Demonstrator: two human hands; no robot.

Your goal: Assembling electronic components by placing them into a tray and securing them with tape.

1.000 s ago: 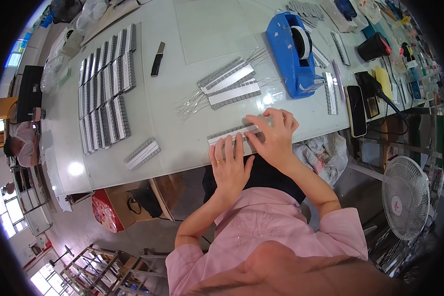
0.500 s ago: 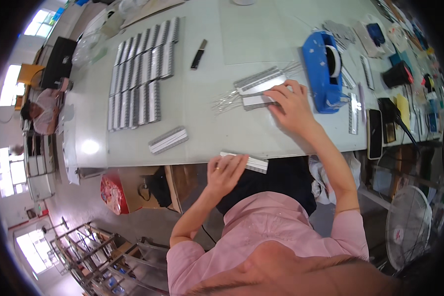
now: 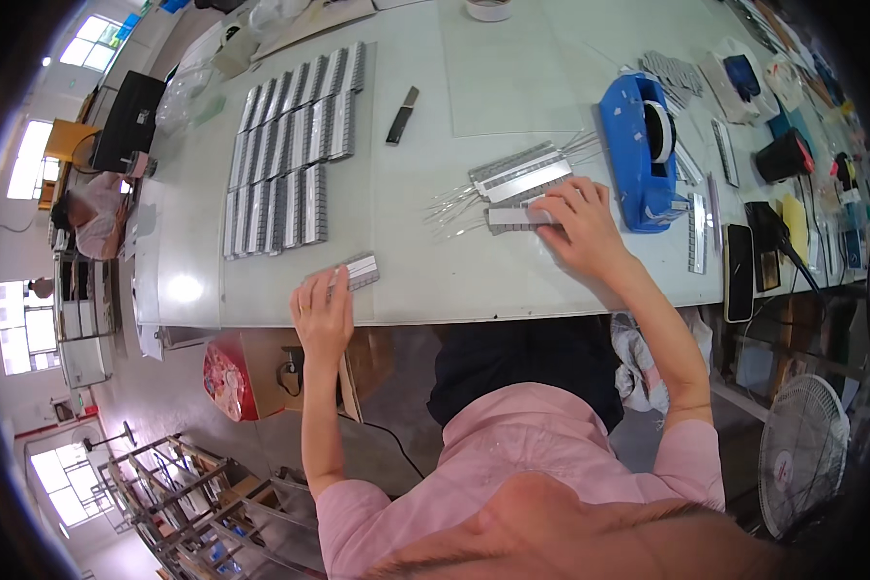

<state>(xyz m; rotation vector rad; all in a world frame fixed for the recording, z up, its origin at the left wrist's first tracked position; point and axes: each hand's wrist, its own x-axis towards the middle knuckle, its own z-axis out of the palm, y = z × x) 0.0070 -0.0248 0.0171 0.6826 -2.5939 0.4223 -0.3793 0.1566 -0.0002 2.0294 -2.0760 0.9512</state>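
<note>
Both hands on grey strips at the worktop's (image 3: 512,290) near edge.
Left hand (image 3: 324,314), fingers together, presses a strip (image 3: 356,273); right hand (image 3: 580,227) pinches another (image 3: 517,217). The left strip could slide over the edge.

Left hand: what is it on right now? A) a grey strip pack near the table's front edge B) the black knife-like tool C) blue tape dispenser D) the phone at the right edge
A: the left hand lies on a small grey strip pack near the table's front edge, while the right hand rests on another grey strip beside the blue tape dispenser.
</note>
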